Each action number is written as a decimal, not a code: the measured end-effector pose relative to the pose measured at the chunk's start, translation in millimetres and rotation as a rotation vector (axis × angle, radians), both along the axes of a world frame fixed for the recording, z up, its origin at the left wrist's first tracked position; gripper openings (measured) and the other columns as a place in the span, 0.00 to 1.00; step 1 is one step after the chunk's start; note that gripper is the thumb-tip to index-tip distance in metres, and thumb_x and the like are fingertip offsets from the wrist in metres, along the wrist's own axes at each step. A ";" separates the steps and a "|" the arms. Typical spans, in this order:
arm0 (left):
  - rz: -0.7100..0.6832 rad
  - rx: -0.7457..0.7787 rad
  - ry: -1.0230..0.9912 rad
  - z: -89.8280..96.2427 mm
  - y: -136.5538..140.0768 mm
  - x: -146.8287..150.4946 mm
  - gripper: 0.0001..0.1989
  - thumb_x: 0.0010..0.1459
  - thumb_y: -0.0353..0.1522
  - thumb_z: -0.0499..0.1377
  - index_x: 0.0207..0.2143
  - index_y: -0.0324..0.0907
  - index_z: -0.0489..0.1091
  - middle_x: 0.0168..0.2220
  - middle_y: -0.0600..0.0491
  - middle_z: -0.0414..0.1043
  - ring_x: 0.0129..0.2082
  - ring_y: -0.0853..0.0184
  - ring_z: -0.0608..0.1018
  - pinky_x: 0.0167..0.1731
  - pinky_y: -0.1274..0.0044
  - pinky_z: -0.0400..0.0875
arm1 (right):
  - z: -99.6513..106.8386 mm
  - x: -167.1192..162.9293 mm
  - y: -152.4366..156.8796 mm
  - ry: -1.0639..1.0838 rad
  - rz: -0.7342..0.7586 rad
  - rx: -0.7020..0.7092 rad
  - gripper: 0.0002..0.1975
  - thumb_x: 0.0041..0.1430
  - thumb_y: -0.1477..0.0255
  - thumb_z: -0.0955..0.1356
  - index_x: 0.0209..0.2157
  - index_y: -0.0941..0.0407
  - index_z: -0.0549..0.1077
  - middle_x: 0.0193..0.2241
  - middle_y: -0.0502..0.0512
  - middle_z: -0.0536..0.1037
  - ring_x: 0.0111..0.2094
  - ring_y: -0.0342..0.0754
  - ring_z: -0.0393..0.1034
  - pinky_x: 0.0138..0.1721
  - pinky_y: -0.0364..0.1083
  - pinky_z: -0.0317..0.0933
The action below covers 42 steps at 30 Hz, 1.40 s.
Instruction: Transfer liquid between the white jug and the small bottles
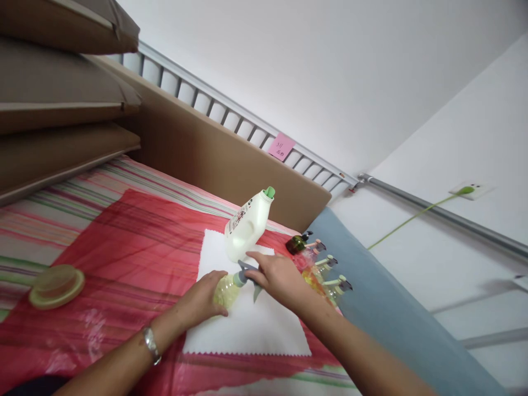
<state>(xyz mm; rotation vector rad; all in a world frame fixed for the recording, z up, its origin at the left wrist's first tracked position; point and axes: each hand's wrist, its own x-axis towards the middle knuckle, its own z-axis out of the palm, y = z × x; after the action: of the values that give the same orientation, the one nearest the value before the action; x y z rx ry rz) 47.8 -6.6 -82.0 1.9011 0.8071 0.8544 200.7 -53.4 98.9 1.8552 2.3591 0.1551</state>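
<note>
My left hand [206,297] is closed around the body of a small clear bottle [226,291] with pale yellow liquid, tilted in this view above a white cloth. At the bottle's mouth is a grey flared, funnel-like piece [248,266], partly hidden by fingers. My right hand [278,275] pinches that piece, with the index finger stretched out past it. Just beyond both hands stands a large white jug [247,225] with a green spout and printed label. The white cloth [247,333] with zigzag edges lies under the bottle and jug.
Several pump bottles [313,261] stand in a row to the right. A round yellowish lidded container [56,286] sits at left on red translucent sheeting [136,253]. A brown board [198,148] and a railing with a pink note [281,146] rise behind; brown cushioned pieces [61,82] are upper left.
</note>
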 end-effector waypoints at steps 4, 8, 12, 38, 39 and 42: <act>-0.006 -0.004 -0.001 0.8 0.8 -0.8 0.39 0.33 0.31 0.70 0.51 0.42 0.63 0.51 0.45 0.68 0.50 0.55 0.70 0.51 0.67 0.63 | 9.3 -5.2 -2.7 0.072 -0.157 -0.012 0.26 0.60 0.59 0.61 0.56 0.56 0.60 0.39 0.62 0.78 0.38 0.56 0.72 0.35 0.51 0.64; -0.005 -0.004 -0.005 0.5 1.0 -1.0 0.39 0.33 0.32 0.70 0.52 0.41 0.63 0.52 0.44 0.67 0.51 0.55 0.69 0.52 0.66 0.62 | 9.5 4.6 -3.6 0.007 0.243 0.065 0.22 0.59 0.80 0.59 0.53 0.50 0.65 0.57 0.61 0.64 0.55 0.54 0.60 0.49 0.54 0.57; 0.001 0.000 -0.004 -2.7 0.9 -0.3 0.39 0.33 0.32 0.70 0.51 0.43 0.63 0.51 0.45 0.68 0.50 0.55 0.70 0.51 0.66 0.62 | 4.2 5.8 0.7 -0.024 0.391 -0.030 0.20 0.58 0.80 0.61 0.51 0.50 0.68 0.52 0.58 0.71 0.54 0.54 0.60 0.51 0.53 0.54; -0.016 -0.012 -0.004 3.9 -0.4 -3.0 0.39 0.33 0.32 0.70 0.51 0.43 0.62 0.51 0.45 0.67 0.51 0.55 0.69 0.52 0.66 0.62 | 17.2 -1.5 -5.9 0.137 -0.052 0.017 0.18 0.61 0.65 0.60 0.52 0.51 0.66 0.46 0.56 0.75 0.45 0.52 0.70 0.43 0.50 0.62; -0.013 -0.009 -0.004 3.2 -0.3 -2.7 0.40 0.33 0.32 0.70 0.51 0.42 0.62 0.51 0.45 0.67 0.51 0.55 0.69 0.52 0.67 0.62 | 16.1 -0.2 -6.3 0.158 -0.025 0.012 0.18 0.60 0.66 0.61 0.52 0.51 0.66 0.47 0.56 0.74 0.47 0.52 0.69 0.45 0.50 0.62; -0.001 0.006 -0.002 -0.9 0.3 -1.3 0.39 0.33 0.32 0.70 0.52 0.42 0.62 0.51 0.45 0.67 0.51 0.56 0.69 0.52 0.66 0.61 | 10.9 0.3 -5.4 0.201 -0.053 -0.050 0.20 0.57 0.66 0.64 0.52 0.51 0.67 0.47 0.55 0.75 0.46 0.52 0.69 0.44 0.49 0.62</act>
<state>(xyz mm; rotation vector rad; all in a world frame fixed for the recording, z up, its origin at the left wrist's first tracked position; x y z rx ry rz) 46.5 -6.4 -82.9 1.9056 0.8026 0.8588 201.0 -58.8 109.7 1.9924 2.4109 -0.1002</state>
